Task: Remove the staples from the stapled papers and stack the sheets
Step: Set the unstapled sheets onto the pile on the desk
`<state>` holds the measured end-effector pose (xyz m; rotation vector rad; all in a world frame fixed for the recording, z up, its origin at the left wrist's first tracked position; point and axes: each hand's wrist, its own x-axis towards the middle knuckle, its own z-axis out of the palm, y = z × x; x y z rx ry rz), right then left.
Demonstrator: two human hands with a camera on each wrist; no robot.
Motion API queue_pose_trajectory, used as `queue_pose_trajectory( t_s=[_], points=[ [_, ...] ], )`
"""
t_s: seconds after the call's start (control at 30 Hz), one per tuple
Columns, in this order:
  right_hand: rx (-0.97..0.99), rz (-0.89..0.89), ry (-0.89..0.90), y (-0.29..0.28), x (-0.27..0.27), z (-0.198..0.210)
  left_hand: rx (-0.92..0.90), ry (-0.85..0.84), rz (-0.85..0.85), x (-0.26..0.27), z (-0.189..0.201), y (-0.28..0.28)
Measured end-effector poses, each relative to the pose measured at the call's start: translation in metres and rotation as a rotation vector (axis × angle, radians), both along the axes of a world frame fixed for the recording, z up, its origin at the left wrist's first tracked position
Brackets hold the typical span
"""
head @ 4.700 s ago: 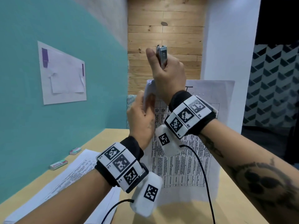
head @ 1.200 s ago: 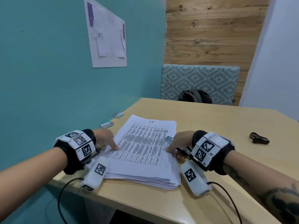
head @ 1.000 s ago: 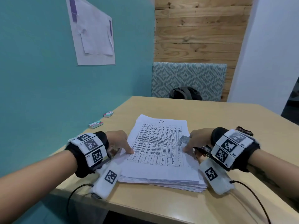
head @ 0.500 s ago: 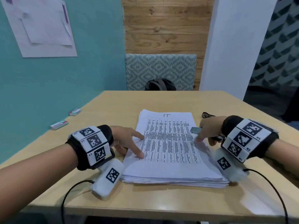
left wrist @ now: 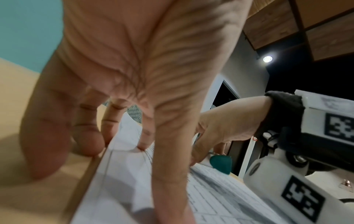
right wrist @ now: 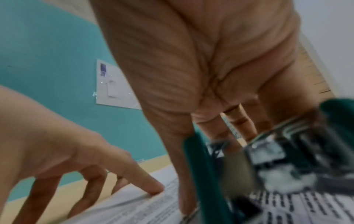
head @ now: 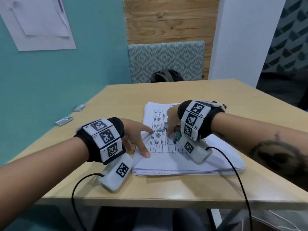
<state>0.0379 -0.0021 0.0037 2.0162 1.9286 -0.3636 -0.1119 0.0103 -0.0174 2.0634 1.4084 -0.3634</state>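
A thick stack of printed sheets [head: 183, 162] lies flat in the middle of the table [head: 116, 189]. My left hand [head: 143, 141] rests on the left edge of the top sheet, thumb and index finger spread and straight, pressing the paper [left wrist: 134, 181]. My right hand [head: 170, 127] hovers over the middle of the top sheet with one fingertip down on the print. Its curled fingers hold a teal and metal staple remover [head: 178, 133], seen close and blurred in the right wrist view [right wrist: 268, 159]. No staple shows.
Two small staple boxes [head: 79, 107] [head: 64, 121] lie near the teal wall at the left. A black object [head: 220, 105] peeks out behind my right wrist. A patterned chair [head: 166, 60] with a dark bag [head: 166, 75] stands beyond the far edge.
The stapled sheets held up earlier now lie on the stack. Over the last second my right hand slid from the stack's right edge to the middle; my left hand stayed at the left edge.
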Motion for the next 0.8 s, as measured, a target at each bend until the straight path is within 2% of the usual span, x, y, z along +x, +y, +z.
queue_pose_trajectory(
  t_s=[0.17, 0.33, 0.43, 0.5, 0.6, 0.7, 0.8],
  points=[
    [0.003, -0.013, -0.144, -0.010, -0.003, 0.009, 0.014, 0.011, -0.016, -0.001, -0.002, 0.003],
    [0.352, -0.065, 0.149, -0.053, 0.020, 0.039, -0.016, -0.047, -0.033, -0.003, 0.000, -0.006],
    [0.389, -0.029, 0.156, -0.109, 0.027, 0.045, 0.020, -0.066, -0.071, -0.007, 0.004, -0.024],
    [0.341, -0.009, 0.120, -0.148, 0.026, 0.036, 0.138, 0.046, -0.176, -0.014, 0.004, -0.041],
    [0.243, 0.002, 0.155, -0.189, 0.018, 0.005, 0.305, 0.216, -0.313, -0.030, -0.002, -0.075],
    [0.266, -0.016, 0.096, -0.204, 0.013, -0.043, 0.335, 0.188, -0.325, -0.045, -0.021, -0.117],
    [0.310, -0.119, 0.092, -0.208, 0.014, -0.075, 0.462, 0.119, -0.177, -0.050, -0.056, -0.142]
  ],
)
